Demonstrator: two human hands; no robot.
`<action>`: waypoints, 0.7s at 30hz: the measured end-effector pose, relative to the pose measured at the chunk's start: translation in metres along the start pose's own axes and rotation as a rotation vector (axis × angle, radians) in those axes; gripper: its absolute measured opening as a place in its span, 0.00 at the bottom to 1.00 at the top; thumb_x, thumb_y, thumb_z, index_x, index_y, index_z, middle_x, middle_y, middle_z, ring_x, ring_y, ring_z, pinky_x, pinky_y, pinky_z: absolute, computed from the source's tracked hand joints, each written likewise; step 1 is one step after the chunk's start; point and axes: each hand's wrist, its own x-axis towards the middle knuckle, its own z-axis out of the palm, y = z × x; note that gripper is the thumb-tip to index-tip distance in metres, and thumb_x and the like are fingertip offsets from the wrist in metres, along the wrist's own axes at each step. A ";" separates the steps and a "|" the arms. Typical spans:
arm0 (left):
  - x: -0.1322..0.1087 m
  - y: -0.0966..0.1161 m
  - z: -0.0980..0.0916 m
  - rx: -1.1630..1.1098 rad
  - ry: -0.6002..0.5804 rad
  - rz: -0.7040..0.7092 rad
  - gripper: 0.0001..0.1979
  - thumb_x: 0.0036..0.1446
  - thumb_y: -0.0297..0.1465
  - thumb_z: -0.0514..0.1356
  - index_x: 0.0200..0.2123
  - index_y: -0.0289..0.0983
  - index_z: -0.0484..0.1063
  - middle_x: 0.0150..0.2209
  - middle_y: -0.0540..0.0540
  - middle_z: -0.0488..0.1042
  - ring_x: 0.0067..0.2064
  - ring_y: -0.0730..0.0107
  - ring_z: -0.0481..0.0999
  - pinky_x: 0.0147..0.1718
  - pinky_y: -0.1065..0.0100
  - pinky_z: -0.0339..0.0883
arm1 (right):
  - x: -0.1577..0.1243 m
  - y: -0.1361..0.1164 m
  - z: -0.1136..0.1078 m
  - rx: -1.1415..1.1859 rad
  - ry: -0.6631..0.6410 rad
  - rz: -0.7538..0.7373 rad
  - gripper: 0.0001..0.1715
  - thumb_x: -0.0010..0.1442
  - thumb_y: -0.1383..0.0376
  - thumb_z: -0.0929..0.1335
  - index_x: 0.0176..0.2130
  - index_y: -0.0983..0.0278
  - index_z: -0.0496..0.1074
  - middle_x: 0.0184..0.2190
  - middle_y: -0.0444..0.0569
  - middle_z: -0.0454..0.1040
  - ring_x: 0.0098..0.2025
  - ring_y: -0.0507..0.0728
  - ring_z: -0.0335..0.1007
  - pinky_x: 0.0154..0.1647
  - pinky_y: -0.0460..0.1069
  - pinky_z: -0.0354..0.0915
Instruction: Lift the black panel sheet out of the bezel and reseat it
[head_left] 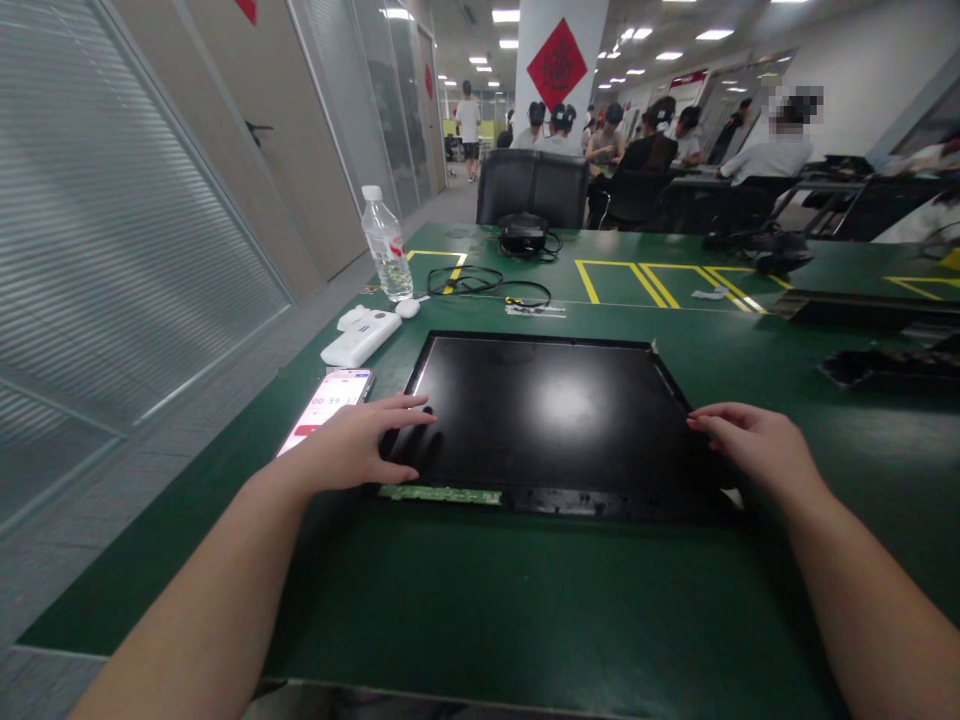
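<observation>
A black display panel (540,410) lies flat on the green table, with light glaring off its middle. Along its near edge runs a narrow green circuit board (439,495). My left hand (375,435) is over the panel's left side with its fingers spread; whether the fingertips touch the surface I cannot tell. At the right edge, my right hand (750,445) has its thumb and fingers pinched together at the frame. What lies between those fingertips is too small to make out. A pale tab (733,497) shows near the panel's near right corner.
A phone with a running timer (330,400) lies left of the panel, partly behind my left hand. Beyond it are a white power bank (361,338) and a water bottle (387,245). Black cables (487,285) lie behind the panel; dark frame parts (862,310) are at right.
</observation>
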 end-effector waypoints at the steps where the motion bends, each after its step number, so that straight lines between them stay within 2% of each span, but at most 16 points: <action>1: 0.000 -0.001 0.000 0.001 0.001 -0.002 0.39 0.54 0.49 0.69 0.68 0.45 0.76 0.76 0.41 0.65 0.73 0.38 0.67 0.68 0.43 0.64 | -0.001 -0.002 0.000 -0.003 -0.001 0.005 0.14 0.48 0.53 0.72 0.32 0.57 0.84 0.29 0.49 0.83 0.27 0.59 0.76 0.34 0.55 0.70; 5: 0.001 -0.003 0.004 -0.011 0.027 -0.005 0.41 0.56 0.56 0.66 0.68 0.42 0.76 0.75 0.39 0.67 0.73 0.39 0.67 0.69 0.44 0.63 | -0.002 -0.005 -0.001 0.001 -0.009 0.014 0.13 0.48 0.54 0.73 0.32 0.58 0.84 0.29 0.49 0.83 0.26 0.59 0.75 0.34 0.55 0.70; 8: 0.004 -0.004 0.010 -0.017 0.106 -0.011 0.38 0.62 0.57 0.60 0.65 0.41 0.78 0.72 0.38 0.72 0.71 0.42 0.72 0.67 0.46 0.66 | -0.002 -0.004 -0.001 0.006 -0.010 0.023 0.14 0.49 0.54 0.72 0.32 0.58 0.84 0.30 0.50 0.83 0.27 0.59 0.76 0.34 0.55 0.69; 12: 0.010 -0.007 0.017 -0.005 0.235 -0.034 0.31 0.68 0.48 0.53 0.61 0.36 0.81 0.65 0.35 0.79 0.64 0.43 0.78 0.63 0.46 0.71 | -0.001 -0.003 0.000 0.006 -0.005 0.031 0.14 0.48 0.54 0.72 0.32 0.58 0.84 0.30 0.50 0.84 0.27 0.59 0.76 0.34 0.55 0.69; 16: 0.015 -0.013 0.019 0.002 0.315 -0.065 0.27 0.66 0.40 0.52 0.58 0.33 0.82 0.62 0.33 0.80 0.62 0.43 0.79 0.64 0.45 0.70 | -0.001 -0.001 0.000 0.016 -0.005 0.007 0.16 0.48 0.52 0.73 0.32 0.57 0.84 0.29 0.49 0.83 0.27 0.60 0.75 0.33 0.56 0.69; 21: 0.018 -0.017 0.023 0.040 0.305 -0.180 0.27 0.65 0.39 0.53 0.57 0.32 0.82 0.67 0.29 0.75 0.67 0.40 0.74 0.68 0.44 0.67 | -0.001 0.002 0.001 0.016 0.002 -0.018 0.18 0.48 0.50 0.72 0.33 0.58 0.84 0.31 0.50 0.84 0.27 0.59 0.75 0.33 0.56 0.69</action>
